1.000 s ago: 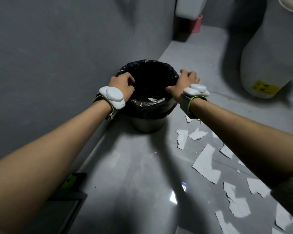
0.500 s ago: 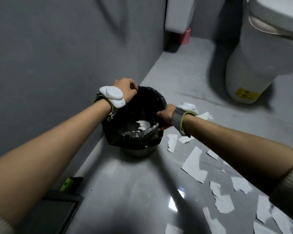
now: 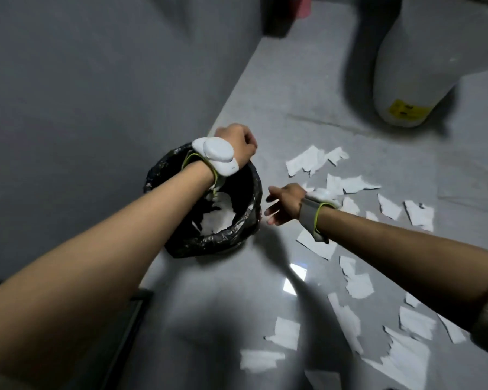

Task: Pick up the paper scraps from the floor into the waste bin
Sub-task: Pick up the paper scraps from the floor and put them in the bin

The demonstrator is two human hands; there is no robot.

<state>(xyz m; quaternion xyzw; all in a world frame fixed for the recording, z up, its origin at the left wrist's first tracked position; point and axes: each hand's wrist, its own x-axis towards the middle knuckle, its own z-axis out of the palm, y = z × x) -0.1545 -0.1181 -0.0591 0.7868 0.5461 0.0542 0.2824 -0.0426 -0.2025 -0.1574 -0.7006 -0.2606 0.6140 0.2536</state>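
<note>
The waste bin (image 3: 209,244) with a black liner stands on the grey floor against the wall. White paper scraps (image 3: 218,216) lie inside it. My left hand (image 3: 237,142) is curled over the bin's far rim and grips it, and its forearm crosses the opening. Just right of the bin, my right hand (image 3: 282,204) hovers with its fingers spread and nothing in it. Several torn paper scraps (image 3: 307,161) are scattered over the floor to the right and toward me, one large piece (image 3: 406,358) at the lower right.
A white toilet base (image 3: 411,66) with a yellow label stands at the back right. The grey wall (image 3: 96,94) runs along the left. A pink object (image 3: 303,7) sits in the far corner. A dark flat object (image 3: 141,296) lies at the lower left.
My right hand let go of the bin's rim and opened beside it. The bin has shifted toward me and left in the view, and more scraps show on the floor.
</note>
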